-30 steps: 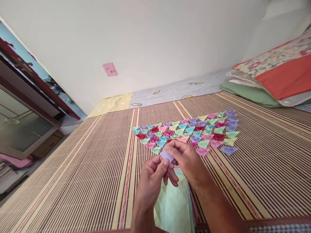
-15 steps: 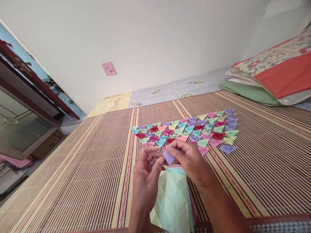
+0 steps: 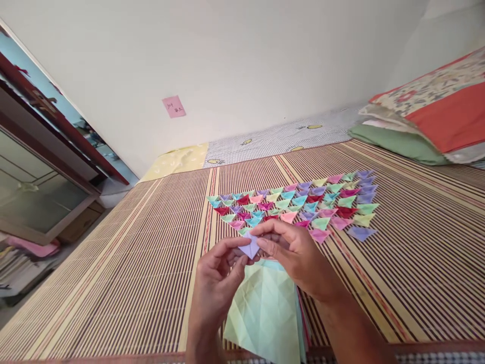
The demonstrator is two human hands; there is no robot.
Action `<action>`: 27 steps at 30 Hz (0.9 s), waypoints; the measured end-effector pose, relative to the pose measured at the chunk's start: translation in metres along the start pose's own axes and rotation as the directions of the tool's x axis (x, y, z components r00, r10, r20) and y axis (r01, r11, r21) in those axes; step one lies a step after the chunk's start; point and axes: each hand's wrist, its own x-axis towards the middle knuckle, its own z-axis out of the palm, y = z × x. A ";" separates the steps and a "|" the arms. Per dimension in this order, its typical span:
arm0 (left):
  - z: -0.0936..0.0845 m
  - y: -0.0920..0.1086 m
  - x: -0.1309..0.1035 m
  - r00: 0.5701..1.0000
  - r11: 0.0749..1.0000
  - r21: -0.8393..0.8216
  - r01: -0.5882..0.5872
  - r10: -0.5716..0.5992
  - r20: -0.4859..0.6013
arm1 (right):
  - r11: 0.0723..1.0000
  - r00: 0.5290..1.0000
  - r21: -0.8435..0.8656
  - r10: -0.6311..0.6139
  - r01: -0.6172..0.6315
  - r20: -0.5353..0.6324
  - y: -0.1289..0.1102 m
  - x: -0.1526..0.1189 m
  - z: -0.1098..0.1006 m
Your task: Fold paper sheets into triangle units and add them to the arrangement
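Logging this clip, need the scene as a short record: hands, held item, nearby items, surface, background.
left hand: fingers at the near-left edges of the folded purple paper
right hand: fingers on the same paper, from its right side
held item: small, creased, pointed toward the wearer
nearby: pale green creased sheet atop a stack, below the hands; rows of multicolored folded paper pieces beyond
surface: striped mat
background: pink note on white wall

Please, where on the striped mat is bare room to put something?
Bare mat lies left of the left hand, and right of the right forearm, this side of the red bedding. The middle is crowded: folded pieces, lilac paper in the fingers, and the paper stack.
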 end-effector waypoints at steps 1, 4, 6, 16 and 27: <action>-0.001 0.001 0.000 1.000 1.000 -0.018 -0.005 0.005 -0.005 | 1.000 1.000 -0.008 -0.016 0.016 0.025 -0.001 -0.001 -0.001; -0.003 0.001 0.000 0.999 0.998 -0.057 -0.023 0.022 -0.024 | 0.987 0.992 -0.113 -0.108 0.115 0.059 -0.002 -0.001 -0.001; -0.003 0.001 0.000 0.998 0.997 -0.062 -0.040 0.037 -0.050 | 0.967 0.983 -0.174 -0.179 0.184 0.042 -0.001 -0.001 0.000; 0.003 0.003 -0.001 0.976 0.994 0.053 -0.092 0.101 -0.194 | 0.941 0.968 -0.232 -0.252 0.245 -0.003 0.002 -0.001 0.008; 0.002 -0.009 0.003 0.954 0.967 0.206 -0.151 0.198 -0.226 | 0.991 0.992 -0.086 -0.107 0.101 -0.068 0.013 0.005 0.015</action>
